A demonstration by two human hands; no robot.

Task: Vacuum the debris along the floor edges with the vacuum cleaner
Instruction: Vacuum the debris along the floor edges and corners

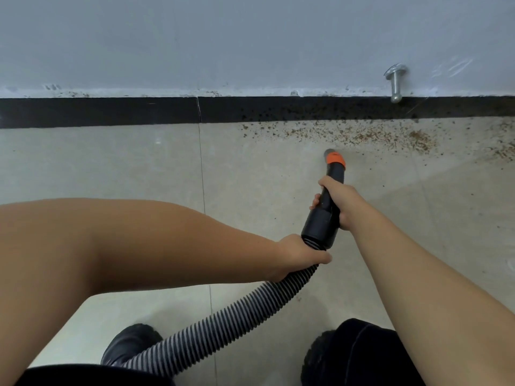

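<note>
- Black plastic fills your right hand (338,203): fingers wrap the vacuum nozzle (328,196), arm stretched forward, wrist straight.
- Your left hand (299,256) grips the ribbed hose (228,321) just behind the nozzle's collar, elbow bent outward.
- Ahead of your right hand, the orange-banded tip meets the floor (125,162).
- Brown debris (362,135) lies beyond the tip, along the dark skirting (97,112).
- No readable writing shows.
</note>
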